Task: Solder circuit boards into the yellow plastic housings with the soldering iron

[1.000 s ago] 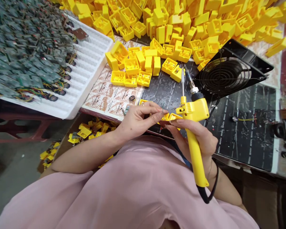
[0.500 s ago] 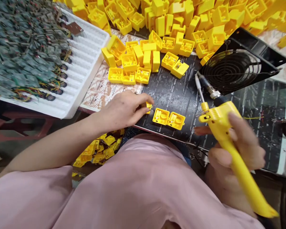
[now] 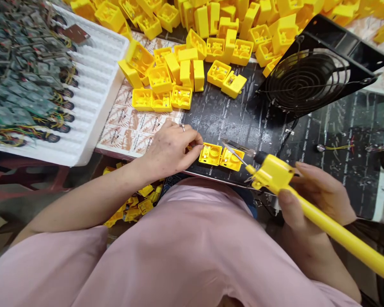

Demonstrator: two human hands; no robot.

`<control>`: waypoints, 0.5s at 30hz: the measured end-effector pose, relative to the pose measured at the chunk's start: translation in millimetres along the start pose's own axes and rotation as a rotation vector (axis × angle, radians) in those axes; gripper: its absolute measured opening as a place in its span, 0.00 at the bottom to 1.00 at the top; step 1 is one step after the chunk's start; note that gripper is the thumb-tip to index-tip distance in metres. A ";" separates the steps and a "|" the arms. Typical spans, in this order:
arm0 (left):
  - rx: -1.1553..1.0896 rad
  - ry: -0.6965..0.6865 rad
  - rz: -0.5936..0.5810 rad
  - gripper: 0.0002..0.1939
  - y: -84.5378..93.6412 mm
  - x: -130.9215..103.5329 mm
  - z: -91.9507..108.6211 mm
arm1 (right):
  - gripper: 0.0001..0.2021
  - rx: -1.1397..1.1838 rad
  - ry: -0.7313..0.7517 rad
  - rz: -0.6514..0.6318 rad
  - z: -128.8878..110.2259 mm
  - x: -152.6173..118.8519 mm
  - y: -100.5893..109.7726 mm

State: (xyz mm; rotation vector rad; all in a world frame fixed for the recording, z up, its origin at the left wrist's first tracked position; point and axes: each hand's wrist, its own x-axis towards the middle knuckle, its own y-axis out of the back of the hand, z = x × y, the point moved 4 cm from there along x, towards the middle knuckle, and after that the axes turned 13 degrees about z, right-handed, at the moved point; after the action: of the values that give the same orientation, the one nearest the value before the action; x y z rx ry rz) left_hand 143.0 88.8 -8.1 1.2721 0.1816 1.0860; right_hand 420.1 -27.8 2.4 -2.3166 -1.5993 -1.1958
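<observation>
My right hand [image 3: 316,200] is wrapped round a yellow soldering gun [image 3: 275,172]. The gun's tip and thin feed tube point left, over the right one of two open yellow plastic cases [image 3: 232,158]. The left one of this pair, a yellow case [image 3: 210,154] with a round speaker grille, lies right beside my left fingertips. My left hand [image 3: 176,147] rests at the table's front edge, thumb and forefinger closed on another small yellow case [image 3: 188,147] that the fingers mostly hide. A ring is on one finger.
Several yellow cases [image 3: 160,79] are heaped along the back. A black fan [image 3: 307,81] stands at the back right. On the left, a white foam tray [image 3: 99,64] carries many wired circuit boards [image 3: 25,85]. Below the table edge are more yellow parts [image 3: 144,204].
My right hand has swung the soldering gun left and down, bringing its tip from beside the fan to the pair of cases. My left hand stays near the same place.
</observation>
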 end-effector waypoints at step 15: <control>0.091 -0.125 0.016 0.15 -7.8 0.0 2.6 | 0.13 -0.092 0.387 -0.158 -32.0 16.1 -28.6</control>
State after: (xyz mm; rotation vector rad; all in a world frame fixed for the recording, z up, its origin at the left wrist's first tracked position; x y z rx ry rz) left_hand 149.0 87.8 -13.6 1.4203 0.1281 1.0176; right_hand 381.5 -17.8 24.9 -1.8758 -1.6315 -1.6616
